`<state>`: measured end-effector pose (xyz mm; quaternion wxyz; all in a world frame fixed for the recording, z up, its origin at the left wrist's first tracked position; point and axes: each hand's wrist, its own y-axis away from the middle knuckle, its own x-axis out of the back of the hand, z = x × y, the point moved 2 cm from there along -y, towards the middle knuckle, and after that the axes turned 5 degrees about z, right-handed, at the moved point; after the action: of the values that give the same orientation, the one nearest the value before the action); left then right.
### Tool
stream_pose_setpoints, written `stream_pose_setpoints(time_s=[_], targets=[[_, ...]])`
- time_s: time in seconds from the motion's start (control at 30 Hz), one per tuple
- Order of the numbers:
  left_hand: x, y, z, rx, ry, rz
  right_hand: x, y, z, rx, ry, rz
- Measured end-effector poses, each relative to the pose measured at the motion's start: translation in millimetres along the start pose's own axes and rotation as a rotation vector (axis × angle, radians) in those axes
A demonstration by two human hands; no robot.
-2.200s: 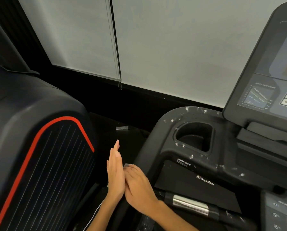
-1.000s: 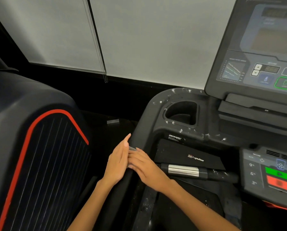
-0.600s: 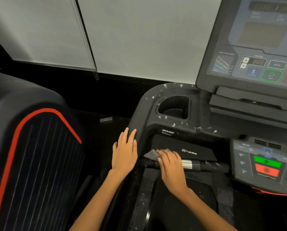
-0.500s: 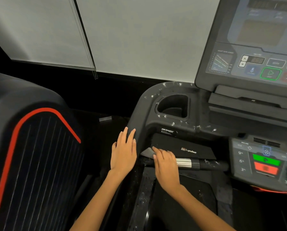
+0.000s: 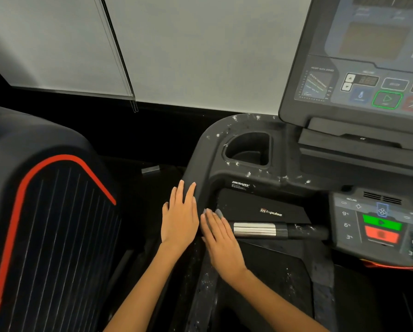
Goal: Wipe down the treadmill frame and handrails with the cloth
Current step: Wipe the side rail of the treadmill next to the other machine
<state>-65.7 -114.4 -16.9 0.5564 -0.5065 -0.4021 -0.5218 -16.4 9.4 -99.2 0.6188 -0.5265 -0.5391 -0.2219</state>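
- left hand lies flat, fingers straight, on the frame just left of the handrail
- right hand, fingers straight, presses the grey cloth at the handrail's left end
- cloth's barely peeking out, so it could bunch up and skip the white specks

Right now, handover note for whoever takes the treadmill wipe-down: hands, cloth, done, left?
Left hand: flat, fingers straight, resting on the outer side of the treadmill frame.
Right hand: flat, pressing the grey cloth onto the frame beside the handrail; only a corner of the cloth shows past the fingertips.
Done: cannot tell which parts are wiped.
Left: white specks show around the cup holder, on the handrail's dark end and on the lower frame.
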Motion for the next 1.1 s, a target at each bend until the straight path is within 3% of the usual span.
stream_pose_setpoints(time_s=[0.17, 0.27, 0.37, 0.5, 0.67, 0.8, 0.97, 1.1], targets=[[1, 0, -1, -0.005, 0.010, -0.002, 14, 1, 29, 0.274, 0.163, -0.018], [0, 0, -2, -0.005, 0.030, 0.003, 21, 2, 43, 0.313, 0.223, -0.078], [0, 0, -3, -0.008, 0.053, -0.003, 18, 11, 57, 0.285, 0.280, -0.062], [-1, 0, -3, 0.000, 0.068, 0.000, 34, 18, 72, 0.121, 0.267, 0.160], [-2, 1, -1, 0.008, 0.041, 0.009, 42, -2, 55, -0.215, 0.140, 0.142], [-1, 2, 0, 0.008, 0.017, 0.020, 27, -22, 20, -0.327, 0.054, 0.053], [-1, 2, 1, 0.001, -0.023, 0.003, 11, -35, -10, -0.338, -0.002, -0.025], [-2, 5, 2, -0.028, -0.075, -0.005, 13, -22, -1, -0.146, 0.093, -0.061]])
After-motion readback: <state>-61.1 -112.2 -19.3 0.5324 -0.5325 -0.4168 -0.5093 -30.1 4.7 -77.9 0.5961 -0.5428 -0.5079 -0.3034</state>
